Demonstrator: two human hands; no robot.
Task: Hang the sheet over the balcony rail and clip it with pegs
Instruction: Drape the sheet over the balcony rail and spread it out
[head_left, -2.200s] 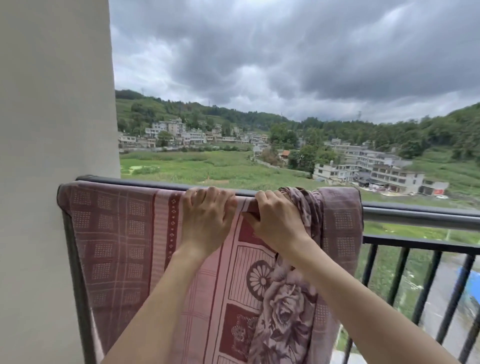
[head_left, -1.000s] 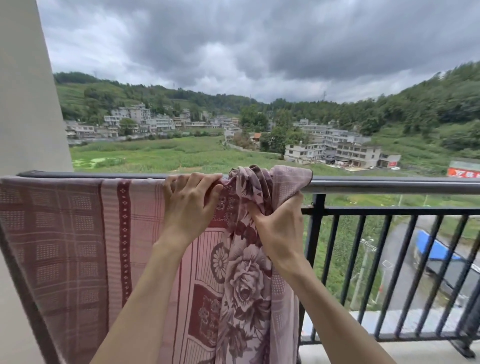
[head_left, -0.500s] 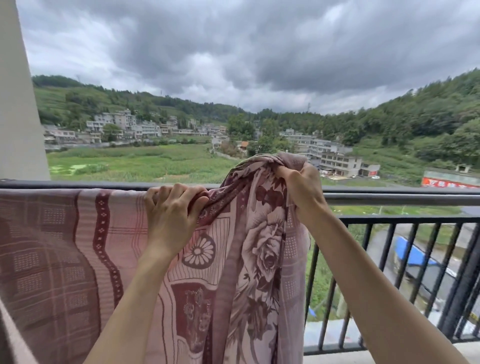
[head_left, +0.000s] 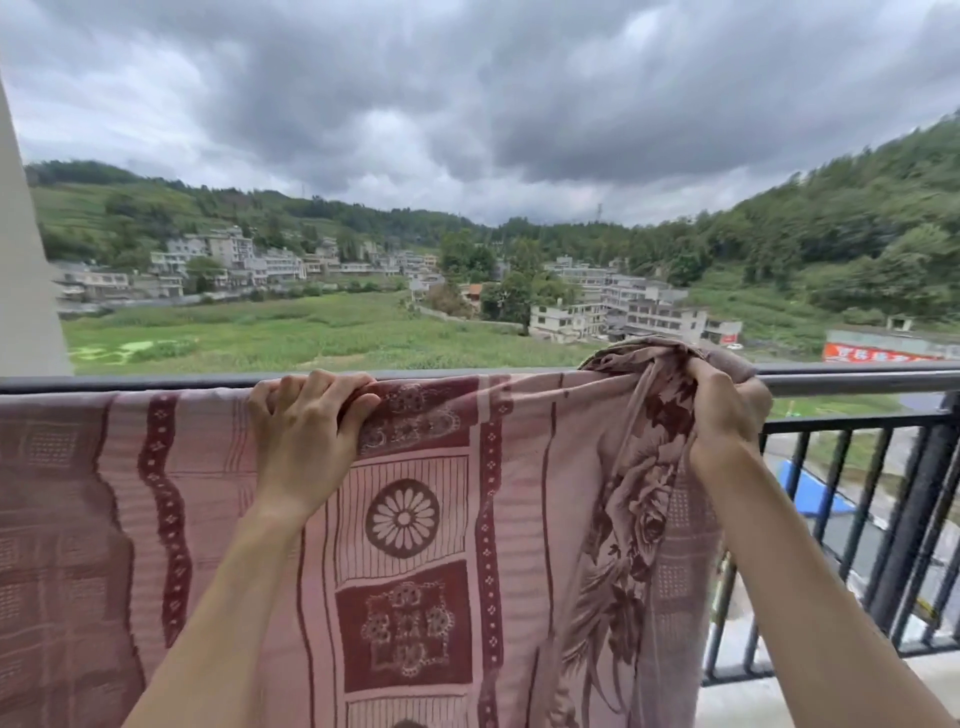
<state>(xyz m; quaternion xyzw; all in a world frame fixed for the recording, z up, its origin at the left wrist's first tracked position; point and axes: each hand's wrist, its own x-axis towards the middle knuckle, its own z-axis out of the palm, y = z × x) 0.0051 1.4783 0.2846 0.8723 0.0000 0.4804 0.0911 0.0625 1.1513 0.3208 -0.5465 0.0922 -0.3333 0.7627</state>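
Observation:
A pink and maroon patterned sheet (head_left: 405, 545) hangs over the dark balcony rail (head_left: 857, 378), covering its left and middle parts. My left hand (head_left: 304, 441) grips the sheet's top fold on the rail. Farther right, my right hand (head_left: 724, 410) clutches a bunched wad of the sheet on top of the rail. Below that wad the flower-printed cloth hangs in folds. No pegs are in view.
Black vertical railing bars (head_left: 904, 525) stand bare at the right. A pale wall edge (head_left: 26, 270) rises at the far left. The balcony's concrete floor edge (head_left: 748, 701) shows at lower right. Beyond lie fields, buildings and hills.
My right hand has carried the bunched cloth rightward along the rail and down onto it, spreading the sheet wider. My left hand has kept its grip on the rail. The view has turned right.

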